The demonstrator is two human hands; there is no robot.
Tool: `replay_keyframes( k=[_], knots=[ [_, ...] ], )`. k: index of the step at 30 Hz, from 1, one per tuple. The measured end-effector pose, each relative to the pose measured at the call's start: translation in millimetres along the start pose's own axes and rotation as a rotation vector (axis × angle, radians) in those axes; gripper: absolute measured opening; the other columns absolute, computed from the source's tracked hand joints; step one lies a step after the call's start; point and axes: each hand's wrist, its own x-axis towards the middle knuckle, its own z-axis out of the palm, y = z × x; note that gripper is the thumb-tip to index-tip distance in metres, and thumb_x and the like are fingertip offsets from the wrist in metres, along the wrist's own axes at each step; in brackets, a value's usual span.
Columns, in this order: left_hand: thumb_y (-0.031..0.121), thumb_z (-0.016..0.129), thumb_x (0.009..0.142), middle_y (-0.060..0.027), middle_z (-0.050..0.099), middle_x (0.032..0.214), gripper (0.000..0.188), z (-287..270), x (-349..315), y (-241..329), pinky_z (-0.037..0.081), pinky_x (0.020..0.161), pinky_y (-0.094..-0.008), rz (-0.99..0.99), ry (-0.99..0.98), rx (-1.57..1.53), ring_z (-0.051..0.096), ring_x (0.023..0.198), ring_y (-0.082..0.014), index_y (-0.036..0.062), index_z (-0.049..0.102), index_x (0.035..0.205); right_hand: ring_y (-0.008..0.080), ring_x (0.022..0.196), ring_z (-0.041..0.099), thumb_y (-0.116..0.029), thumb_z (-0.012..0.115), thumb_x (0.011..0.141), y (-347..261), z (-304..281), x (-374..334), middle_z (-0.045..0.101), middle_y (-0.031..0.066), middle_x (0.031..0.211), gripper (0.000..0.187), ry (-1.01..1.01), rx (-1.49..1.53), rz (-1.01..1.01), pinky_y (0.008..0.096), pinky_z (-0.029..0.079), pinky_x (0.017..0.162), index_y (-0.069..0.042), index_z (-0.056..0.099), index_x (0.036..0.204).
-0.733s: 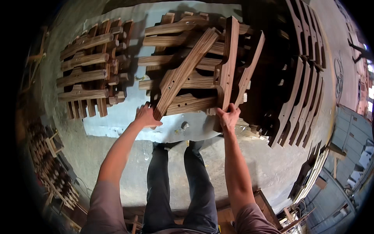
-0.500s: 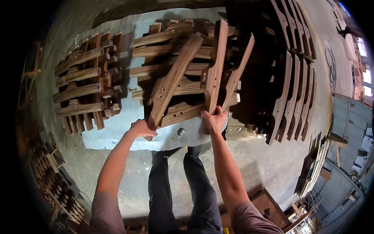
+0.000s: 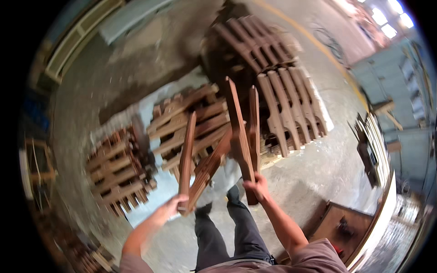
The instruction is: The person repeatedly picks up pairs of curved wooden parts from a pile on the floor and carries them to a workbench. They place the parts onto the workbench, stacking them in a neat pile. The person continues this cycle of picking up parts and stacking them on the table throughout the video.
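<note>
Both hands are in view and each is engaged with long brown wooden parts. The left hand, slightly blurred, is closed about the near end of a narrow wooden piece, which reaches toward the far side in front of the middle stack. A second wooden piece slants off to the right, its near end just beside that of the first; whether the left hand grasps it too cannot be told. The right hand is closed on the near end of a third wooden piece, which tilts slightly left toward its far end. A fourth wooden piece stands just to the right of the third, partly behind it; whether it shares the right hand's grip cannot be determined. The left stack and the middle stack, both of crossed wooden parts, rest on a pale sheet spread over the concrete floor. Farther right are two groups of shaped slats, a near group and a far group. A brown wooden box sits at the near right. The person's dark trousers show between the forearms.
</note>
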Motion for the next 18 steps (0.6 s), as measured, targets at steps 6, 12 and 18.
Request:
replay_keyframes(
  k=[6, 12, 18],
  knots=[
    [0.041, 0.072, 0.078, -0.0203, 0.065, 0.115, 0.077, 86, -129, -2, 0.059, 0.083, -0.0477, 0.064, -0.187, -0.037, 0.069, 0.096, -0.0353, 0.0012, 0.048, 0.139, 0.0332, 0.095, 0.055, -0.034, 0.086, 0.055, 12, -53, -273, 0.053, 0.017, 0.099, 0.054, 0.509, -0.371, -0.055, 0.0407, 0.046, 0.087, -0.002, 0.07, 0.095],
    [0.048, 0.068, 0.078, -0.0125, 0.064, 0.109, 0.081, 69, -243, -44, 0.055, 0.079, -0.0463, -0.072, 0.083, 0.293, 0.066, 0.094, -0.0292, 0.0097, 0.041, 0.145, 0.0368, 0.102, 0.059, -0.038, 0.088, 0.055, 76, -2, -502, 0.059, 0.0205, 0.106, 0.059, 0.896, -0.073, 0.168, 0.0427, 0.049, 0.091, -0.002, 0.071, 0.099],
    [0.054, 0.066, 0.078, -0.0145, 0.059, 0.115, 0.079, 295, -287, -114, 0.053, 0.082, -0.0386, 0.154, -0.058, 0.852, 0.061, 0.09, -0.0275, 0.0154, 0.046, 0.143, 0.0439, 0.114, 0.055, -0.052, 0.084, 0.06, 154, 60, -675, 0.056, 0.0312, 0.119, 0.082, 1.165, 0.272, 0.352, 0.0443, 0.046, 0.099, 0.0, 0.068, 0.122]
  ],
)
